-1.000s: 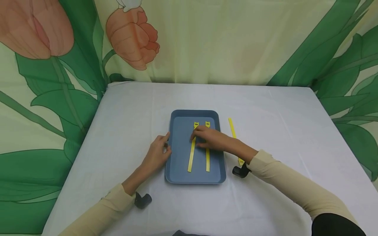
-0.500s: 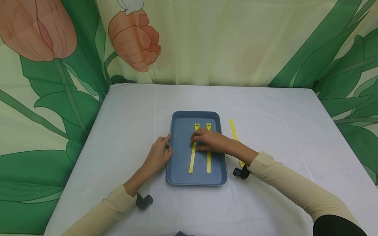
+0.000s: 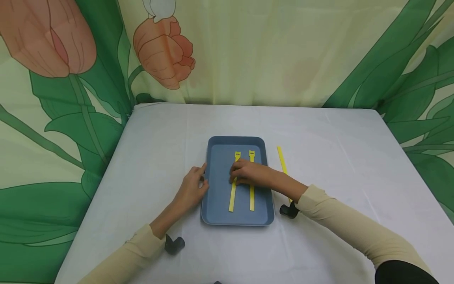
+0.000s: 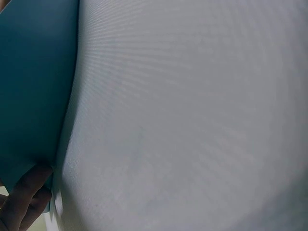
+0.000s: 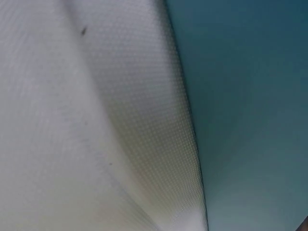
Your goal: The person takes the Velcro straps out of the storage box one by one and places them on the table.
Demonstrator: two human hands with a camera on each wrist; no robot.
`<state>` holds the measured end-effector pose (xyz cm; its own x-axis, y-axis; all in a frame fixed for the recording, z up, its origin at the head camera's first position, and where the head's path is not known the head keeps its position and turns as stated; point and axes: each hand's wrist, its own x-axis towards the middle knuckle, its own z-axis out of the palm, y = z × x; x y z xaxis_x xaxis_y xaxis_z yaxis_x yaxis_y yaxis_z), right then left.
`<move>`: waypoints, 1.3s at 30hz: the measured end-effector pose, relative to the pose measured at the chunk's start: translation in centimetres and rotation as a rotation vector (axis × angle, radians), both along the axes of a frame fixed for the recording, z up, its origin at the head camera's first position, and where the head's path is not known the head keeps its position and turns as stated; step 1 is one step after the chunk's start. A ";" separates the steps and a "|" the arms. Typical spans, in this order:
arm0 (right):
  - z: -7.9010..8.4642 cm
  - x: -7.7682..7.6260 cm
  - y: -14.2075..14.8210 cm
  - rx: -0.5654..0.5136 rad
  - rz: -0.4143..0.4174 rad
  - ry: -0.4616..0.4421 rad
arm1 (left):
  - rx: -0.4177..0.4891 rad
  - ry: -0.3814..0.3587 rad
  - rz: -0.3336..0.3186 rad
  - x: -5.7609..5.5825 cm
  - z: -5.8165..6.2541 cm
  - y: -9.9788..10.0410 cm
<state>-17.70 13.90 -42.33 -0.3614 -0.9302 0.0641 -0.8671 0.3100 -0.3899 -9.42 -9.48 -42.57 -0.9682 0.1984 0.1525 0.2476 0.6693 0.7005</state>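
Note:
A blue-grey tray (image 3: 216,213) lies on the table with two yellow slotted-head cable straps in it, running lengthwise. My right hand (image 3: 252,173) reaches over the tray from the right and pinches the left strap (image 3: 232,197) below its head. The right strap (image 3: 252,199) passes under that hand. My left hand (image 3: 191,187) rests against the tray's left rim, index finger and thumb spread along it; its fingers (image 4: 31,192) touch the tray wall (image 4: 38,96) in the left wrist view. The right wrist view shows mostly cloth and tray (image 5: 250,115).
Outside the tray on the right lies another yellow strap (image 3: 282,159), its lower part hidden by my right wrist. A white cloth (image 3: 319,138) covers the table. Behind stands a flower-print curtain (image 3: 255,51). Black wrist cameras (image 3: 174,245) hang close over the cloth.
My right hand has slid slightly down the left strap toward me, its fingertips closing in on it. My left hand stays at the tray rim. The head view has shifted a little.

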 end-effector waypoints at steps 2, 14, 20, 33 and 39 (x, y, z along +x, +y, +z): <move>-0.1 0.0 -0.1 0.000 0.006 0.013 | 0.000 0.001 0.001 0.0 0.1 0.0; 0.2 0.4 -0.4 0.009 0.010 0.138 | 0.005 0.012 -0.010 0.0 0.0 -0.1; 0.1 0.6 -0.3 0.037 0.007 0.191 | 0.004 0.003 -0.011 0.1 0.1 -0.1; 0.4 0.9 0.1 0.014 0.031 0.303 | -0.009 0.002 -0.001 0.1 0.0 0.0; 0.9 1.0 0.2 -0.029 0.041 0.344 | -0.018 0.000 0.009 0.0 -0.1 0.0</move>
